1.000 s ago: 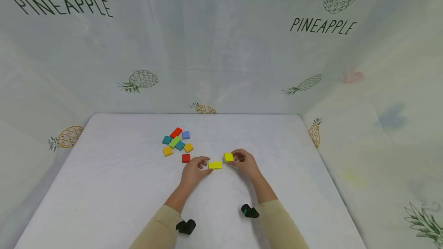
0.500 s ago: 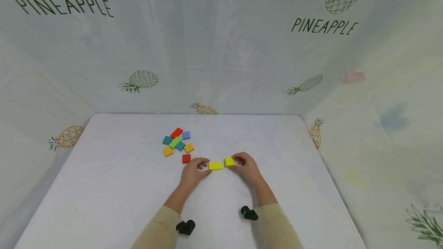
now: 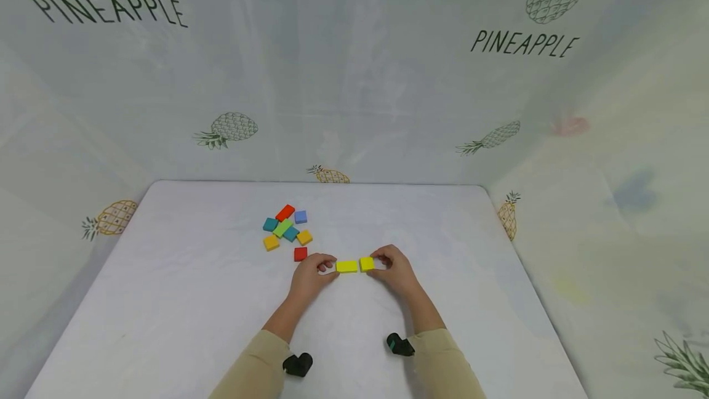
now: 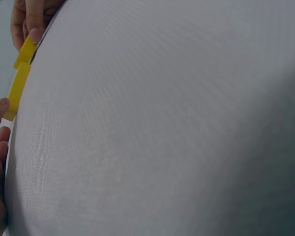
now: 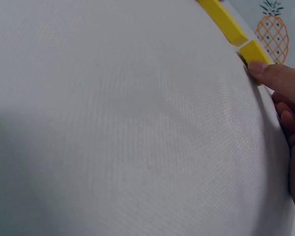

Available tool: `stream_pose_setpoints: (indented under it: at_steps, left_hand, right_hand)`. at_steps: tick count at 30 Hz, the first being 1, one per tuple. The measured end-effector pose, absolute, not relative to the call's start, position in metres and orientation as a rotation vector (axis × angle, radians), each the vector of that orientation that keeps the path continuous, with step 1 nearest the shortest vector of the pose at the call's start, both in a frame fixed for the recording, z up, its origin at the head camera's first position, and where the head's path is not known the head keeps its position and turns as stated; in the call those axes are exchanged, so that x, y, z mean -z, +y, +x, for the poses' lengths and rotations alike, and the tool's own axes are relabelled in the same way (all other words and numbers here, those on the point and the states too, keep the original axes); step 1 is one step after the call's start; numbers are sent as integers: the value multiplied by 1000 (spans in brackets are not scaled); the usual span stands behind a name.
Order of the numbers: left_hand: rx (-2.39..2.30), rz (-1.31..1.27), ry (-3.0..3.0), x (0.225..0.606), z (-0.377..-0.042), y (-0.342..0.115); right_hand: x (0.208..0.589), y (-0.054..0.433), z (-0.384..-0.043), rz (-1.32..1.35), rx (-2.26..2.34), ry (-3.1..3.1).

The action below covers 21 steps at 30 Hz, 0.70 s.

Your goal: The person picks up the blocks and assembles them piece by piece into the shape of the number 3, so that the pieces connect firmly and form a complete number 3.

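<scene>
between the facing fingertips, a long yellow block (image 3: pixel 346 267) was pinched by the left hand (image 3: pixel 309 273) and a short yellow block (image 3: pixel 367 264) by the right hand (image 3: pixel 396 270), with a slim gap between. end-to-end alignment was seemingly being attempted; a gentle inward slide seemed called for.

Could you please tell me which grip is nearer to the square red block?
Left: the left grip is just right of the square red block; the right grip is farther right, holding the short yellow block.
</scene>
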<state>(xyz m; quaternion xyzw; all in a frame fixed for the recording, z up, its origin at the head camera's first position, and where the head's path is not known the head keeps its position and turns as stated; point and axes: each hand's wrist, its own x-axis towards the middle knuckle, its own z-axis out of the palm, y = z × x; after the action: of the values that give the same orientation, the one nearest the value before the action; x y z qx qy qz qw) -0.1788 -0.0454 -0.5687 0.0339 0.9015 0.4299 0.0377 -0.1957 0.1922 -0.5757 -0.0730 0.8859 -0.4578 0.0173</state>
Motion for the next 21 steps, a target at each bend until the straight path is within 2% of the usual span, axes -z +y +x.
stream_pose_setpoints:
  at_steps: [21]
  left_hand:
    - [-1299, 95, 2790, 567, -179, -43]
  right_hand:
    - [571, 193, -195, -249, 1403, 2725]
